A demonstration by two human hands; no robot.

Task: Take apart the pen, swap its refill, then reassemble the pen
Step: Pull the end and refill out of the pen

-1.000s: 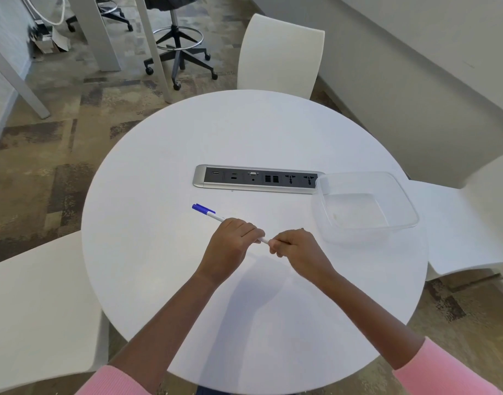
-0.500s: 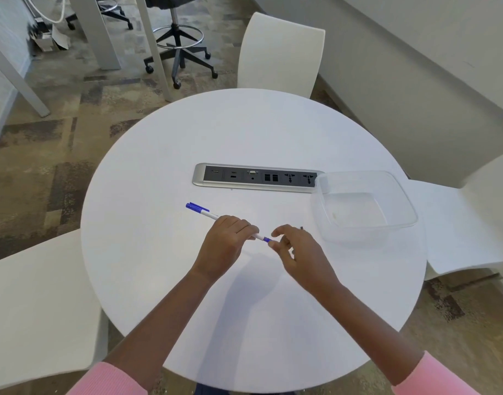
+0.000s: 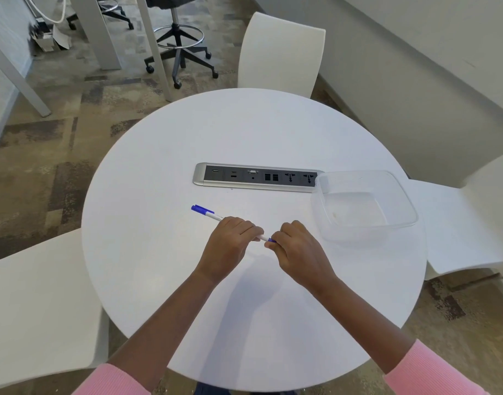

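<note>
Head view looks down on a round white table (image 3: 164, 280) with both hands working just above its middle. Nearest the camera, the right hand (image 3: 297, 246) is curled closed, its fingertips (image 3: 270, 245) pinching the small blue end piece of the pen (image 3: 213, 216). At nine o'clock from it, almost touching, the left hand (image 3: 230, 243) is wrapped shut around the white barrel, whose capped blue end sticks out toward ten o'clock, off the tabletop.

The risks, as I judge them: that blue end piece is tiny, and if it comes free with a jerk it could slip from the pinch and roll off the table edge. A pull at an angle instead of along the barrel might bend or jam the refill inside. I cannot tell whether the end piece is already loose.

Farther off, at two o'clock from the hands, a clear plastic container (image 3: 404, 201) sits empty, a likely place for small parts. Beyond, at twelve o'clock, a socket strip (image 3: 256, 178) is set into the table.
</note>
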